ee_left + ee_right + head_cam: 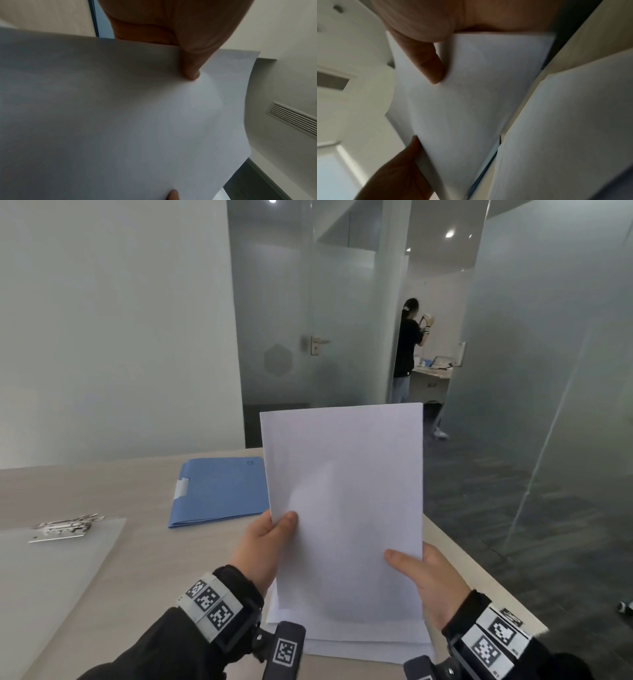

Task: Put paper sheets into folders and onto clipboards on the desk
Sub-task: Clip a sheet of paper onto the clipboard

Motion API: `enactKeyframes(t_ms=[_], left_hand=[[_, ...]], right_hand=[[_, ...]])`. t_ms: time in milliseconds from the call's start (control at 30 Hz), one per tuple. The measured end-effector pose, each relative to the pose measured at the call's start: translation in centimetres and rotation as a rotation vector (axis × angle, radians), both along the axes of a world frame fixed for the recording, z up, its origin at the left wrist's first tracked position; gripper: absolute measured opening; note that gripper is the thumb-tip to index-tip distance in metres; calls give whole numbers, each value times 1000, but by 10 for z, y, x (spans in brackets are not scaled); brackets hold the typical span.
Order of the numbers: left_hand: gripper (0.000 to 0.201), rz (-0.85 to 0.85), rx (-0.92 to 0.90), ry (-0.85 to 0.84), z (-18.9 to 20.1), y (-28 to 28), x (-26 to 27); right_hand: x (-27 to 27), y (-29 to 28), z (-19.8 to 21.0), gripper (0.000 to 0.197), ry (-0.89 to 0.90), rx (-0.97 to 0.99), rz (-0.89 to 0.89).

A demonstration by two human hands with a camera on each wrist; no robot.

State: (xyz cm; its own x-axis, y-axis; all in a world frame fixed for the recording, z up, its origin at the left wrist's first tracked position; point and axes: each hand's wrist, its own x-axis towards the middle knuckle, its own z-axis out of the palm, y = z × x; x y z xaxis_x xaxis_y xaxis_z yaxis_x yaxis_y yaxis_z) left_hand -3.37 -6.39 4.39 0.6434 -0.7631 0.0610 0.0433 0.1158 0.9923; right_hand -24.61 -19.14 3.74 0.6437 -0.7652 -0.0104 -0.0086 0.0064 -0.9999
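Observation:
A batch of white paper sheets [346,501] stands nearly upright above the desk, held by both hands. My left hand [270,546] pinches its left edge, thumb on the front. My right hand [424,573] pinches its lower right edge, thumb also on the front. The left wrist view shows the thumb [192,70] pressed on the sheets [120,121]. In the right wrist view the thumb [429,65] lies on the sheets [471,94]. More white sheets [359,642] lie in a pile on the desk beneath. A closed blue folder [219,491] lies behind the left hand. A clear clipboard [51,570] with a metal clip [65,525] lies at the left.
The beige desk [144,508] ends at a right edge [479,570] beside dark carpet. Frosted glass walls stand behind and to the right. A person [407,347] in black stands far off in another room.

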Motion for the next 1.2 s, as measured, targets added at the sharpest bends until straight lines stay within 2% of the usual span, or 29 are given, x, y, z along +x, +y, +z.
enactKeyframes(t_ms=[100, 167, 367, 467, 567, 700, 800, 967, 1067, 1100, 1200], left_hand=[[23, 25, 67, 1, 7, 27, 23], [26, 52, 157, -37, 8, 50, 41], [30, 245, 639, -318, -4, 142, 127], [34, 332, 872, -382, -15, 189, 165], [55, 360, 1084, -366, -25, 231, 188], [98, 225, 1460, -480, -36, 263, 189], [110, 164, 1537, -582, -38, 269, 181], [121, 116, 1562, -624, -38, 272, 172], [106, 147, 1512, -634, -36, 273, 168], [92, 160, 1477, -623, -33, 273, 169], [32, 231, 1307, -604, -14, 270, 169]], right_hand=[[24, 16, -1, 18, 94, -97, 81], [41, 24, -3, 20, 96, -89, 110], [98, 42, -8, 20, 35, 38, 99], [129, 55, -10, 18, 28, 90, 104], [158, 73, -14, 18, 34, 123, 139], [188, 99, -19, 19, 42, 125, 215], [203, 114, -21, 19, 46, 124, 256], [220, 127, -21, 18, 40, 138, 285], [225, 129, -21, 18, 35, 141, 274], [226, 129, -20, 18, 31, 144, 269], [226, 124, -15, 16, -11, 171, 233]])
